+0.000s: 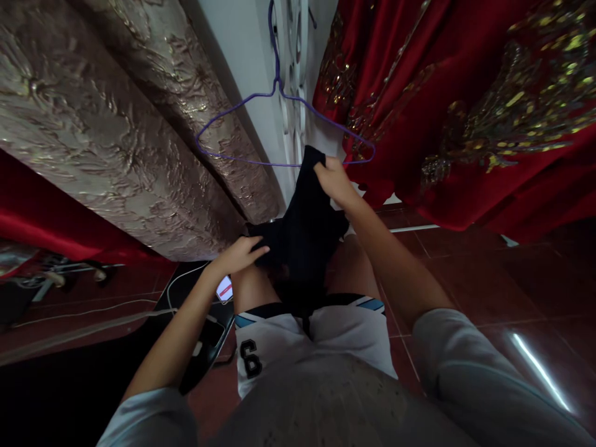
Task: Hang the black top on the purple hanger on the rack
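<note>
The floor was glossy dark-red tile [465, 273], catching a streak of light at the lower right. A white wall [242, 68] ran up the middle of the view, with a heavy beige embossed curtain [116, 124] hanging to its left and a red satin drape with gold embroidery [465, 105] to its right. More red fabric showed at the far left edge. On the floor at the lower left lay a dark mat or bag [93, 379]; which it was could not be told. On it sat a phone with a lit screen [225, 289], and a pale cable [93, 308] ran across the tiles toward it. No open container could be made out, so nothing could be said of contents.

A thin purple wire hanger [279, 133] hung against the wall by its hook. Just below it, the person held a dark navy cloth garment [302, 230] in front of their knees. The right hand [334, 180] was clamped on the garment's top edge, raised close to the hanger's lower bar, where garment and bar seemed to meet. The left hand [239, 254] gripped the garment's lower left part, fingers closed over the cloth. The person wore white shorts with a black number 6 [316, 347] and a grey shirt.
</note>
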`<state>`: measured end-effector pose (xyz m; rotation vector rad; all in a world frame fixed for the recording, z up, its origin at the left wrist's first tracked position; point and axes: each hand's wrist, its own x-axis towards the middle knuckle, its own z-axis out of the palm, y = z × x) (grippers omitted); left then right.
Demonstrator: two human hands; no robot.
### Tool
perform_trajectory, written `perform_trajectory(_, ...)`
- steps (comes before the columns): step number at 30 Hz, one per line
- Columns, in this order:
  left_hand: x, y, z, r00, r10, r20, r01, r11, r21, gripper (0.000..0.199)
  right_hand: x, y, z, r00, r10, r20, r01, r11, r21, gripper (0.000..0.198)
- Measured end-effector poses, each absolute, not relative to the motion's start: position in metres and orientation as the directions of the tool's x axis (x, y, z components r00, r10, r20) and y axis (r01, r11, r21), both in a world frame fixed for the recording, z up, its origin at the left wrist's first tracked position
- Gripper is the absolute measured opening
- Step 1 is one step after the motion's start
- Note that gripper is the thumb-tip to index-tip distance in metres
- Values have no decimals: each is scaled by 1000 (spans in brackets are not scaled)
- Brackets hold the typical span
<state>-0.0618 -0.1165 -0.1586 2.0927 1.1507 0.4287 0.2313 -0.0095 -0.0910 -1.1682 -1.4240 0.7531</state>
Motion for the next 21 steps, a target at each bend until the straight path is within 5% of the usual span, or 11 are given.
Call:
perform_trajectory(6, -109, -79, -120, 294, 934, 201, 643, -349, 681, 27, 279, -32, -67, 145, 871, 470, 382, 389, -838, 45)
perform_trajectory(11, -99, -42, -65, 109, 857, 503, 624, -453, 636, 40, 294, -47, -50, 179, 856, 485, 414, 382, -826, 47)
perform_trajectory(15, -63, -27, -24, 190, 790, 583, 517, -586, 624, 17, 288, -62, -60, 88, 888, 452, 394, 386, -834, 35)
perform_trajectory(18, -37, -28, -7, 230, 728, 646, 461, -666, 586, 36, 289, -78, -67, -69, 849, 523, 427, 499, -754, 14)
perform_trajectory(21, -27, -29, 2, 269, 755, 597, 484, -643, 594, 31, 307, -88, -62, 40, 730, 683, 545, 557, -627, 42)
